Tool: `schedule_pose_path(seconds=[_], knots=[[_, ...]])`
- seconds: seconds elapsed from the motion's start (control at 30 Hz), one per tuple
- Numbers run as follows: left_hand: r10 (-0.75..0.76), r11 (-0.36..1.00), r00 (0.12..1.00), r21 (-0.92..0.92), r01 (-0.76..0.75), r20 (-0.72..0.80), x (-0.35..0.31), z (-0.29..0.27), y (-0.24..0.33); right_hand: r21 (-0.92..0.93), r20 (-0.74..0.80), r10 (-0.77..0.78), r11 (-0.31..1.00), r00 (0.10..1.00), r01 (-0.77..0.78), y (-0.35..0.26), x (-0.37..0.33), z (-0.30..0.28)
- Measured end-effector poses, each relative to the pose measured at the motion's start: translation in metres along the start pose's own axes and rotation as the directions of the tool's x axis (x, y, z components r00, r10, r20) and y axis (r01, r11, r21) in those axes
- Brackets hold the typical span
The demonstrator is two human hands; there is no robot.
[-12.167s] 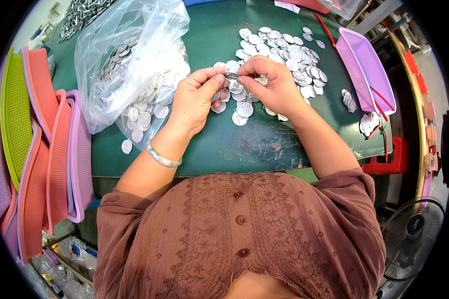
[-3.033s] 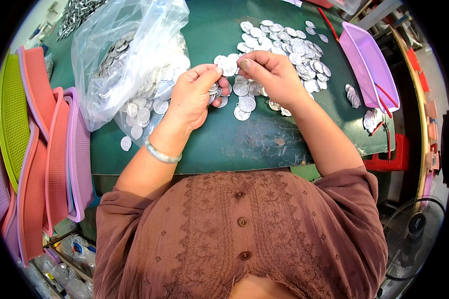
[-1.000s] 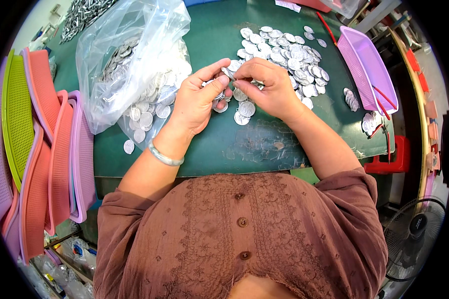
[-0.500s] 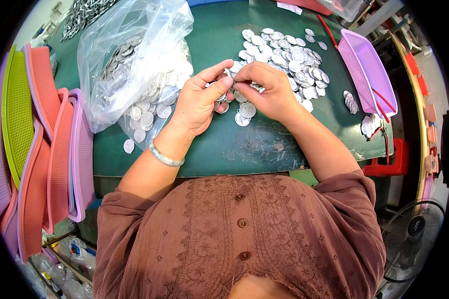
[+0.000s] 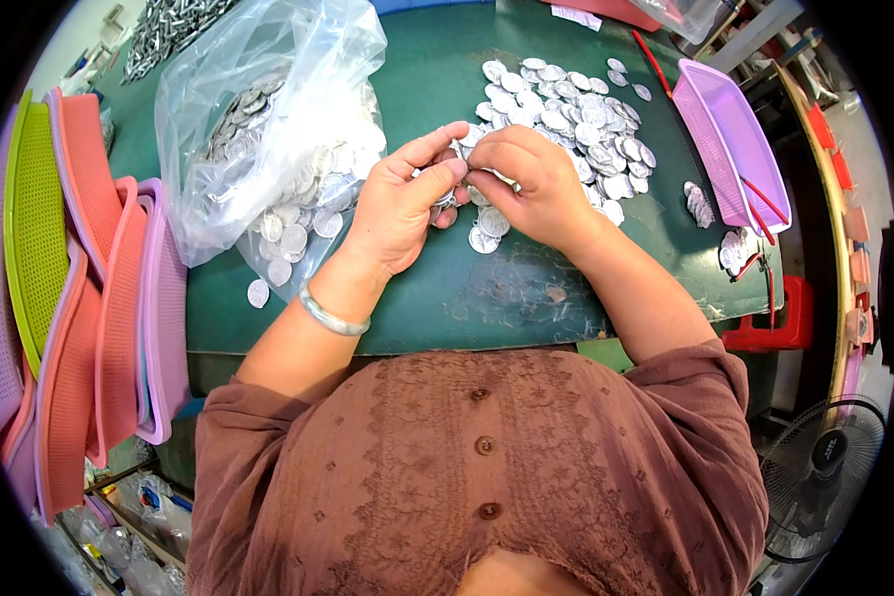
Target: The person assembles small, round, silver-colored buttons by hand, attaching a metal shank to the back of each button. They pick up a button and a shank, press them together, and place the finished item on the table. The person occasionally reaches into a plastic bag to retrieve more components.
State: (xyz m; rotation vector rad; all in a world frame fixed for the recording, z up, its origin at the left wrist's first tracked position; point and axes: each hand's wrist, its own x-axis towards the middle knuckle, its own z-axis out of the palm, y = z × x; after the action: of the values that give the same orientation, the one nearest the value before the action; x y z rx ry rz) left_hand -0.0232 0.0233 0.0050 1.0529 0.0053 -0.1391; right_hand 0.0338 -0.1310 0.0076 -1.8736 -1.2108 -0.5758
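My left hand [image 5: 392,204] is closed round one or more small silver medallions [image 5: 445,201], mostly hidden by its fingers. My right hand [image 5: 541,189] meets it, thumb and forefinger pinched at the left thumb tip; the tiny piece between them is too small to name. Beyond and to the right of my hands spreads a loose pile of round silver medallions [image 5: 591,129]. A few single medallions [image 5: 484,239] lie just below my fingers. To the left of my hands, a clear plastic bag [image 5: 194,189] lies open, with many more medallions [image 5: 323,179] in and spilling from it.
A lilac plastic basket [image 5: 705,119] stands at the right of the green table [image 5: 407,308], red-handled pliers [image 5: 762,260] near it. Stacked pink, lilac and green baskets [image 5: 74,258] crowd the left. A red stool [image 5: 785,318] and a fan [image 5: 826,467] are at lower right.
Both hands stay together in almost the same place. The fingers have shifted slightly, and the medallion in my left hand is turned a little.
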Motion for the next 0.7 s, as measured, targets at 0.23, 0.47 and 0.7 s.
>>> schedule_pose_path(seconds=[0.23, 0.47, 0.7], knots=[[0.004, 1.000, 1.000, 0.029, -0.004, -0.004, 0.0005, 0.0039, 0.0016, 0.030, 0.040, 0.050, 0.998, 0.998, -0.051, -0.0038, 0.0007, -0.0029], [-0.020, 1.000, 1.000, -0.019, 0.020, -0.011, 0.0004, 0.0002, -0.0011, 0.164, 0.038, 0.145, 0.975, 0.989, -0.149, -0.0020, -0.0007, 0.0003], [-0.040, 0.998, 0.999, -0.057, 0.041, 0.017, 0.0000, 0.0020, -0.0030, 0.503, 0.227, 0.367, 0.749, 0.902, -0.431, 0.0021, -0.0077, -0.0024]])
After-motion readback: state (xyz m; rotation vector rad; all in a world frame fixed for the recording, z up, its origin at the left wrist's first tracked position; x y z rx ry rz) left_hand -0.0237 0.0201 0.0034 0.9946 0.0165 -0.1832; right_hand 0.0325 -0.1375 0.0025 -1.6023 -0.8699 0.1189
